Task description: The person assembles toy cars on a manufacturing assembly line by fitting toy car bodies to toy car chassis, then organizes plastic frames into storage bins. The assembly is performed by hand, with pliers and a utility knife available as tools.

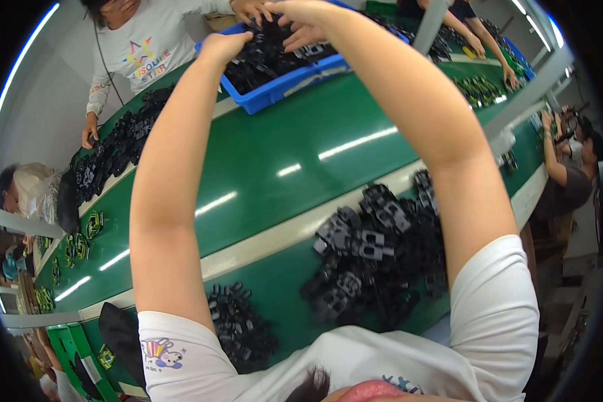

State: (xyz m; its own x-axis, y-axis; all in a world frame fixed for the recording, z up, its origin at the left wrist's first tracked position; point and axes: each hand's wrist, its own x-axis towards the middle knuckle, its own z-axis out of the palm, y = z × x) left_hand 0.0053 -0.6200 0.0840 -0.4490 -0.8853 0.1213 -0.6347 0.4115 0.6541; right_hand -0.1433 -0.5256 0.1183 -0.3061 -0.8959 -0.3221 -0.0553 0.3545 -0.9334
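Black parts [254, 72] near fingers [306, 36], inside bin edges [254, 102]

A long green work surface [268, 161] runs slantwise across the view, its middle stretch smooth and glossy with reflected streaks of light. A pale strip [248, 253] divides this stretch from the green near worktop [285, 285]. On that worktop lie a large heap of black plastic parts [375, 248] and, left of it, a smaller pile of narrow black pieces [238, 328]. A blue plastic crate [258, 100] sits at the far side; black components [117, 151] spread left of it. Green-and-yellow pieces [80, 245] lie farther left.
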